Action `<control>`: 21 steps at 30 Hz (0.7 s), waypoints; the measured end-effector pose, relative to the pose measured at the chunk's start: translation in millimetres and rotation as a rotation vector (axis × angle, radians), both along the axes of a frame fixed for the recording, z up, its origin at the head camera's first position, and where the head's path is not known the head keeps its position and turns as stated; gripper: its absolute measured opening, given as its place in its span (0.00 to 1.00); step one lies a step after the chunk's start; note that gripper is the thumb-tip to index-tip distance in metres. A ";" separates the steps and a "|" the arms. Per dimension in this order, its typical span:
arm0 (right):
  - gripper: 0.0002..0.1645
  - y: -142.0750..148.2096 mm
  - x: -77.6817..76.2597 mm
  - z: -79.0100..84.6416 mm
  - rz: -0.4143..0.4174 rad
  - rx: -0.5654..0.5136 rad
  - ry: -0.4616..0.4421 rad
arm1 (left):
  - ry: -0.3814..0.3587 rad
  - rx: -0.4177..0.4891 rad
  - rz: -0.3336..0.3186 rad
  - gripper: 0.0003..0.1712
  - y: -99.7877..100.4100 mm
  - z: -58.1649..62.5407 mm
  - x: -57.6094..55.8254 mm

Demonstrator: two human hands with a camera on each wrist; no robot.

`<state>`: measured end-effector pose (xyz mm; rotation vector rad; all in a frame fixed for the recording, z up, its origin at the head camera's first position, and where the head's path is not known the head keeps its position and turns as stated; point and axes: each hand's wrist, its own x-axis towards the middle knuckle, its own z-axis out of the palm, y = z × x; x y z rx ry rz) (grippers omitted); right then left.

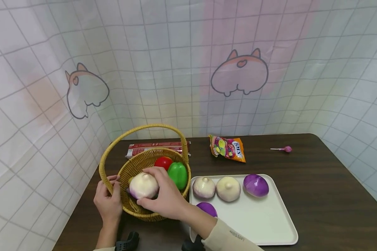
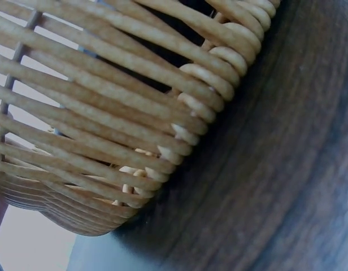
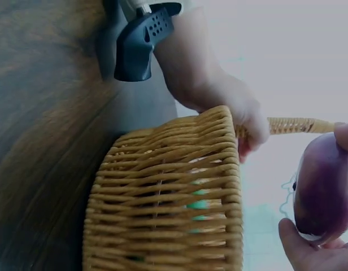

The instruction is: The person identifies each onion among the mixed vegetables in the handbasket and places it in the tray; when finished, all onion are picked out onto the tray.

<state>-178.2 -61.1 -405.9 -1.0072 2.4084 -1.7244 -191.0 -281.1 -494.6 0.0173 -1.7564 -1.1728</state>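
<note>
My right hand (image 1: 168, 197) grips a white-and-purple turnip (image 1: 143, 185) over the mouth of a wicker basket (image 1: 150, 217). In the right wrist view the turnip's purple side (image 3: 321, 186) shows between fingers and thumb, above the rim. My left hand (image 1: 108, 204) holds the basket at its left side, where the arched handle (image 1: 103, 164) meets the rim. Inside the basket lie a red tomato (image 1: 163, 162) and a green bell pepper (image 1: 177, 175); other contents are partly hidden under the turnip. The left wrist view is mostly filled by the basket's weave (image 2: 106, 90).
Right of the basket, a white tray (image 1: 254, 223) carries several turnips (image 1: 228, 188), some showing purple sides (image 1: 256, 185). Behind lie a red packet (image 1: 157, 145), a candy bag (image 1: 227, 148) and a pink lollipop (image 1: 287, 149). Patterned curtains (image 1: 188, 69) enclose the dark wooden table (image 1: 326, 195).
</note>
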 end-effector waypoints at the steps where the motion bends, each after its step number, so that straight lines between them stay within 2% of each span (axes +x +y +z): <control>1: 0.43 4.0 2.2 0.2 0.003 -0.001 0.015 | -0.002 -0.001 0.000 0.04 0.0 -0.3 0.0; 5: 0.43 19.9 9.4 -3.3 0.011 -0.005 0.055 | -0.017 -0.004 0.001 0.04 -0.1 -0.9 1.2; 12: 0.42 50.9 20.1 -20.4 0.046 -0.042 0.122 | -0.042 0.001 -0.006 0.05 -1.1 -1.4 4.4; 18: 0.43 79.5 26.1 -24.1 0.032 -0.078 0.021 | -0.030 0.007 -0.016 0.04 0.2 0.6 2.9; 21: 0.43 95.1 28.1 -28.9 0.004 -0.076 0.030 | -0.028 0.006 -0.016 0.04 0.8 1.6 1.6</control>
